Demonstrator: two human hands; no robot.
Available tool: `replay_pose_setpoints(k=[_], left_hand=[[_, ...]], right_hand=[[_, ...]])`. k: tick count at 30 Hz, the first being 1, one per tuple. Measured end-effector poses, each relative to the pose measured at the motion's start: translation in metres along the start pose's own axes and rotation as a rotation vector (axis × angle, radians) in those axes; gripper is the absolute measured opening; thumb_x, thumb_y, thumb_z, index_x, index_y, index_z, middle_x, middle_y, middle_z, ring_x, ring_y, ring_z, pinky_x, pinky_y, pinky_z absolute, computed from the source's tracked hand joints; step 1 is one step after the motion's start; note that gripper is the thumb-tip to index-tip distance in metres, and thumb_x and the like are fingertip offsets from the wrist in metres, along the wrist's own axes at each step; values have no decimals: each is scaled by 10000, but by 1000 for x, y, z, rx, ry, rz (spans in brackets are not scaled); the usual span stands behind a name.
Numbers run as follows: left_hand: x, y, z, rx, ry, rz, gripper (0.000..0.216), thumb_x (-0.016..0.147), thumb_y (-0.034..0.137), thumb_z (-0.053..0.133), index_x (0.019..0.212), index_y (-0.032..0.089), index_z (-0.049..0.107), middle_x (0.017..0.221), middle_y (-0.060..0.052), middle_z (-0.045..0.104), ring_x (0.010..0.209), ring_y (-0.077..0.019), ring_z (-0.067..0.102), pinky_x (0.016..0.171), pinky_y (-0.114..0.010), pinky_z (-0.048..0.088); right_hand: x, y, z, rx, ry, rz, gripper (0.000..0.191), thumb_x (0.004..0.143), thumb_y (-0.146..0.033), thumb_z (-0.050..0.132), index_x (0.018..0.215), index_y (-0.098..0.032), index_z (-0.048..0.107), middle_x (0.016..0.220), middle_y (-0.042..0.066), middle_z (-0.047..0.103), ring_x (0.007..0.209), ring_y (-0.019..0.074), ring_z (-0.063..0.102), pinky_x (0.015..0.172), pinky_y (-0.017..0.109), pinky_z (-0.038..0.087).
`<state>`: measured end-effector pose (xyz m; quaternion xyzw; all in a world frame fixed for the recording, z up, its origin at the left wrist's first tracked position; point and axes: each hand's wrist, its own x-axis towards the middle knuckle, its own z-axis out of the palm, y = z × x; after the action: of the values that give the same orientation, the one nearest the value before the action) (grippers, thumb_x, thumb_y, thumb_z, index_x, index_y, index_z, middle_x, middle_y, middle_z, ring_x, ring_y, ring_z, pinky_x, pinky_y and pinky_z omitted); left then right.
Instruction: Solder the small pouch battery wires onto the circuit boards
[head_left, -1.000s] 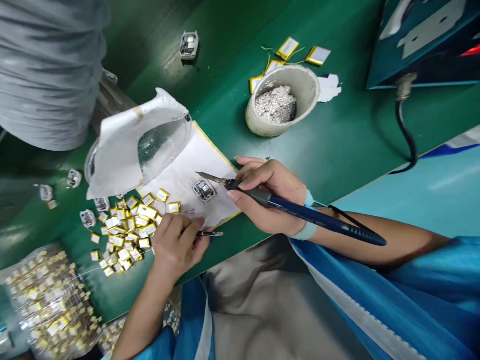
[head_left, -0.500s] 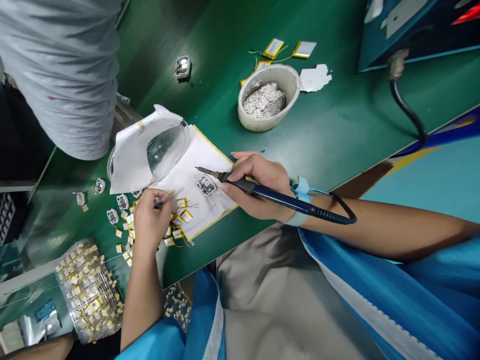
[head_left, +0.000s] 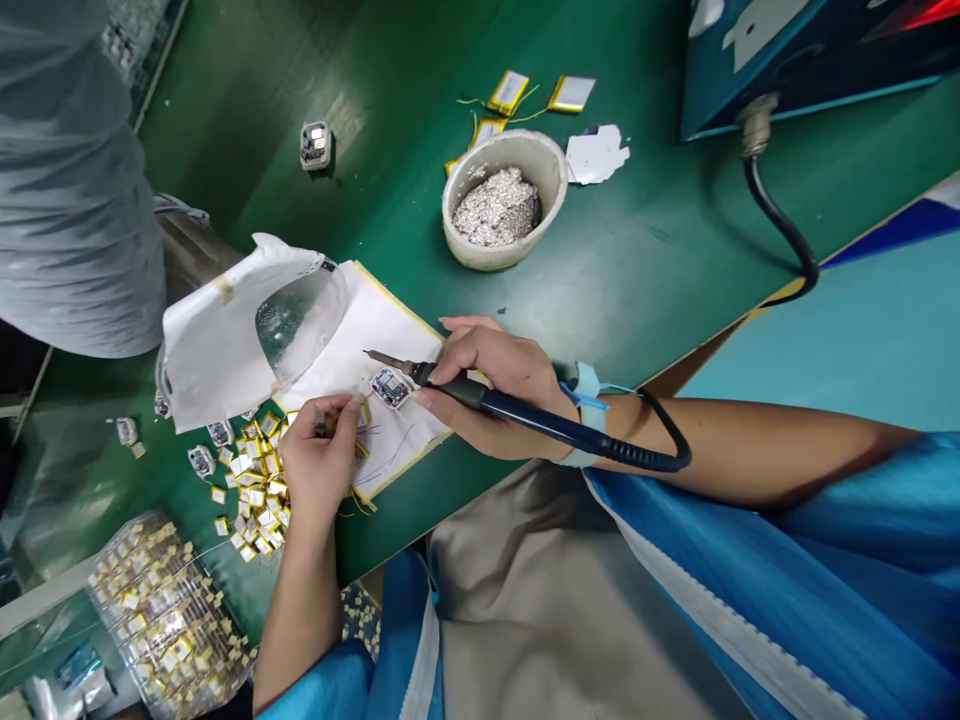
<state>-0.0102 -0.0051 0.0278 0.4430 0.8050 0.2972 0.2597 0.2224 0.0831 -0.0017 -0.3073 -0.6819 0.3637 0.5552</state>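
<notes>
My right hand (head_left: 491, 385) grips a soldering iron (head_left: 525, 408) with a dark blue handle, its metal tip pointing left just above a small circuit board in a pale case (head_left: 391, 387). That board lies on a white paper sheet (head_left: 397, 310). Left of it, my left hand (head_left: 321, 450) is closed in a pinch; something thin shows at the fingertips, too small to name. Several small yellow-edged battery cells (head_left: 259, 490) are heaped beside my left wrist, and a few are partly hidden behind that hand.
A clear round dome with white paper (head_left: 217, 340) stands by the sheet. Beyond are a bowl of metallic shavings (head_left: 551, 190), larger battery cells (head_left: 508, 92) and a blue box (head_left: 750, 90) with a black cable. A tray of parts (head_left: 169, 610) lies lower left. Another person's grey sleeve (head_left: 67, 200) is upper left.
My left hand has moved right, closer to the circuit board, and now covers some cells on the sheet. The iron stays above the board. The whole view has shifted slightly.
</notes>
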Motion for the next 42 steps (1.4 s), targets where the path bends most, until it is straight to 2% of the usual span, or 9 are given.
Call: replay_pose_setpoints(k=[4, 7, 9, 12, 16, 22, 29, 34, 42], left_hand=[[1, 2, -6, 140, 46, 321, 203, 963, 377, 801, 1047, 192, 810, 893, -21, 690, 681, -111, 562, 616, -254, 462], [6, 1, -6, 30, 137, 565, 203, 1061, 365, 665, 1079, 204, 787, 973, -58, 696, 865, -177, 662, 776, -332, 549], [9, -4, -2, -27, 220, 646, 273, 1111, 395, 573, 1167, 215, 770, 1043, -86, 713, 1018, -232, 700, 907, -418, 580], [11, -13, 5, 33, 240, 648, 258, 1108, 370, 599, 1254, 209, 739, 1112, -101, 748, 1104, -250, 730, 980, -459, 605], [7, -19, 13, 49, 234, 592, 145, 1007, 247, 768, 1130, 196, 712, 1069, -73, 786, 1020, -219, 798, 938, -424, 659], [4, -12, 22, -78, 159, 830, 287, 918, 63, 807, 1129, 230, 708, 1031, -46, 816, 959, -210, 821, 841, -387, 669], [5, -7, 23, 60, 109, 805, 221, 953, 106, 801, 1094, 225, 678, 1018, -61, 827, 968, -210, 816, 877, -415, 669], [4, -10, 24, 80, 146, 747, 142, 984, 183, 797, 1047, 217, 674, 981, -64, 829, 938, -212, 825, 868, -421, 683], [5, -14, 26, 113, 170, 695, 114, 1005, 226, 778, 1057, 215, 677, 987, -69, 829, 938, -206, 821, 869, -409, 688]], right_hand=[[2, -3, -1, 2, -34, 30, 189, 978, -260, 809, 958, -260, 621, 833, -34, 752, 713, 155, 712, 973, 400, 604], [4, -6, -2, 47, -84, 96, 172, 995, -243, 782, 955, -250, 614, 843, -15, 745, 741, 158, 712, 834, 352, 589], [5, -7, -2, 78, -114, 141, 168, 993, -230, 771, 957, -248, 608, 832, -8, 730, 753, 166, 714, 779, 342, 577], [5, -8, -3, 88, -125, 152, 176, 978, -210, 770, 951, -250, 600, 817, -7, 711, 757, 175, 710, 760, 347, 574], [4, -8, -4, 39, -122, 130, 193, 951, -181, 762, 910, -261, 591, 810, -12, 706, 724, 171, 684, 816, 372, 592], [4, -9, -4, 12, -135, 138, 220, 918, -175, 763, 884, -275, 570, 772, -23, 683, 723, 185, 699, 841, 391, 610], [3, -8, -4, 3, -136, 115, 208, 925, -176, 754, 892, -270, 572, 779, -22, 690, 729, 180, 689, 809, 380, 590], [3, -7, -4, -2, -164, 104, 195, 938, -188, 739, 880, -267, 570, 746, -36, 681, 691, 164, 670, 802, 367, 563], [1, -5, -2, -30, -196, 59, 182, 925, -182, 730, 903, -265, 570, 745, -42, 684, 690, 163, 658, 897, 379, 555]])
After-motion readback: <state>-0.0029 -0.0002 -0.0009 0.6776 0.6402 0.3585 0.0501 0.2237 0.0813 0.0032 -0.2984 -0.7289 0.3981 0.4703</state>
